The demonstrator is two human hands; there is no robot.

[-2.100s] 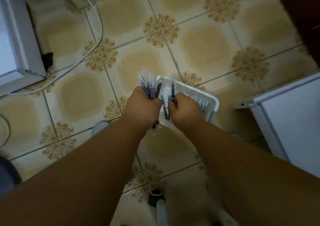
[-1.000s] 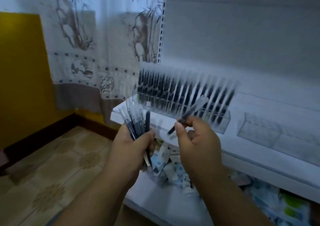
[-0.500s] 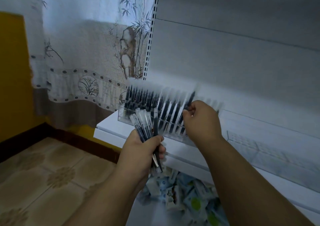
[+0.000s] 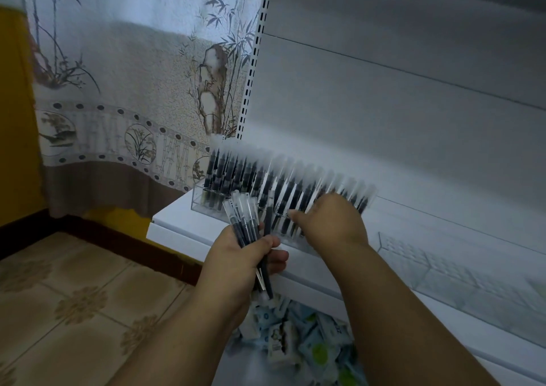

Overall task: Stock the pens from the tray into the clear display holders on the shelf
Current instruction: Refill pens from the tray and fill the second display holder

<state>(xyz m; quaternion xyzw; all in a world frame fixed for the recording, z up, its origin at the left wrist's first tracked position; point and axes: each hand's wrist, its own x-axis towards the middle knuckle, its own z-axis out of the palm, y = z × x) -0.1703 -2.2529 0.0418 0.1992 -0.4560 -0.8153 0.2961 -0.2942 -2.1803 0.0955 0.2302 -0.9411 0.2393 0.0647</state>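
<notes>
My left hand (image 4: pixel 236 255) grips a bundle of clear-capped dark pens (image 4: pixel 245 217), held upright in front of the white shelf (image 4: pixel 177 226). On that shelf stands a clear display holder (image 4: pixel 201 201) filled with a long row of pens (image 4: pixel 236 175). My right hand (image 4: pixel 334 223) is down among the pens in the right part of that row, thumb pointing left along the holder's front. Its fingers are hidden behind the back of the hand, so I cannot tell whether it holds a pen. The tray is out of view.
A second clear holder (image 4: pixel 413 255) with no pens sits further right on the shelf. Small packets (image 4: pixel 295 341) lie piled on the shelf below. A bamboo-print curtain (image 4: pixel 133 90) hangs to the left, above a tiled floor (image 4: pixel 74 297).
The view swung up from the tray on the floor to the shelf. My right hand carried one pen to the holder and has sunk lower into the row. The left hand keeps its bundle.
</notes>
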